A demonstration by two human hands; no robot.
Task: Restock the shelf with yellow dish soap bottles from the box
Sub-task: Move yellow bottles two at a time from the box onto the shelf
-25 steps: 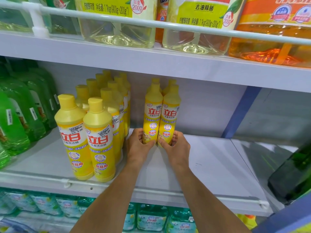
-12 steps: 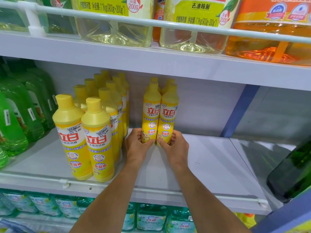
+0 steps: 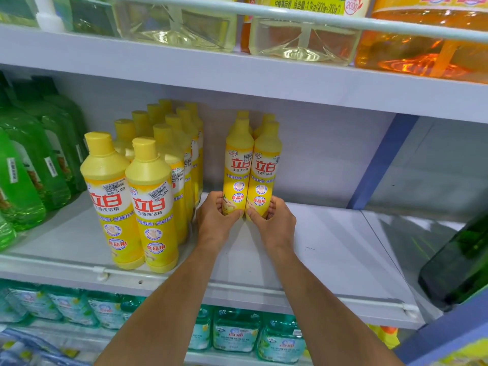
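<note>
White shelving (image 3: 330, 247) w/ pale back panel (image 3: 330, 159), blue upright post (image 3: 380, 165) at rt; bright, even light.

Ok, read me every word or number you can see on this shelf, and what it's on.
"立白": front labels of the yellow dish soap bottles
"生姜洗洁精": just under that brand
"食品用": round badge lower down
"5.00": price sticker on a front bottle
"1.1kg(900g+200g)": top-shelf label
Teal bottles below: too blurred to read.
</note>
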